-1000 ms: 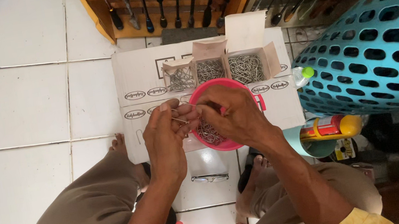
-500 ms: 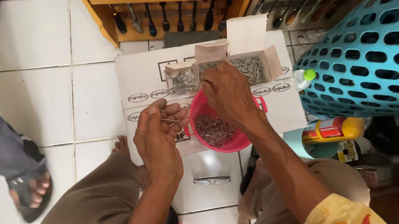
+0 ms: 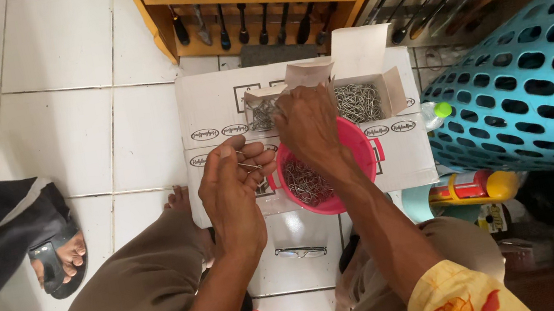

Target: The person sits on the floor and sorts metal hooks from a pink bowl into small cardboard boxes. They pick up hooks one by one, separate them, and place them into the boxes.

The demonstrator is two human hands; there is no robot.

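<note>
Your right hand [image 3: 307, 122] has left the pink bowl [image 3: 360, 153] and now reaches forward over its far rim to the open white box [image 3: 367, 69], the fingers bent down into the left compartment of metal hooks [image 3: 358, 101]. Whether the fingertips pinch any hooks there is hidden by the back of the hand; I cannot tell.

Your left hand [image 3: 231, 185] has drawn apart from the right and sits just left of the bowl, above the flattened white carton [image 3: 209, 110]. It is loosely cupped, thumb against forefinger, holding a few thin wire hooks [image 3: 248, 164] between the fingertips.

Half a second ago the right hand was over the bowl; a second ago both hands worked together at its rim. The shift suggests that the work has moved from the bowl's loose pile [image 3: 306, 184] to the boxed stock, with the left hand's small bunch kept ready.

Also changed: another person's foot in a dark sandal [image 3: 58, 259], with a dark trouser leg, stands on the tiled floor [image 3: 51, 103] at the left, further in than before.

Eyeglasses [image 3: 301, 252] lie on the tile between your knees. A blue perforated basket [image 3: 542, 81] stands right of the carton.
</note>
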